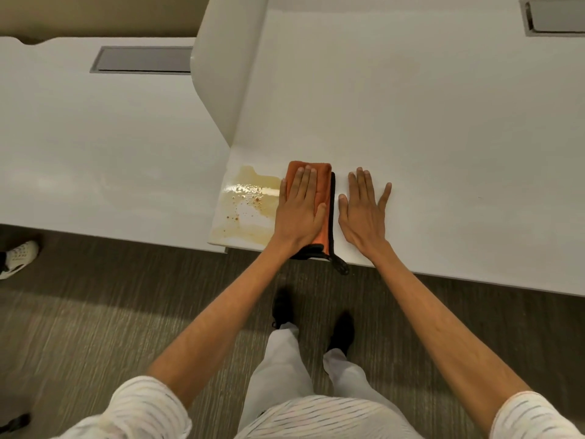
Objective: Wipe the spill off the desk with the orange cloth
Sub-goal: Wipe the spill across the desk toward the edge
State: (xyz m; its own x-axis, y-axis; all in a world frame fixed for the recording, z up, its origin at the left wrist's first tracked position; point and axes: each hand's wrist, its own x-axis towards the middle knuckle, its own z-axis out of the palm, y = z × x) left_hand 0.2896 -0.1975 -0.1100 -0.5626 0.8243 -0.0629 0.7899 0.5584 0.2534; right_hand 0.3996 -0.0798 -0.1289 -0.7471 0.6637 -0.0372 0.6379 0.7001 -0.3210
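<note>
A folded orange cloth (pixel 323 191) with a black edge lies on the white desk (pixel 427 128) near its front edge. My left hand (pixel 299 210) presses flat on top of the cloth, fingers straight and together. Just left of the cloth a brownish wet spill (pixel 248 205) with small dark specks covers the desk's front left corner; the cloth's left side touches the spill's right edge. My right hand (pixel 362 213) rests flat on the bare desk right beside the cloth, fingers spread, holding nothing.
A white divider panel (pixel 221 74) stands along the desk's left side. A second white desk (pixel 95 147) adjoins on the left. Grey cable hatches (pixel 142 59) (pixel 555 15) sit at the back. Another person's shoe (pixel 19 256) is on the carpet at left.
</note>
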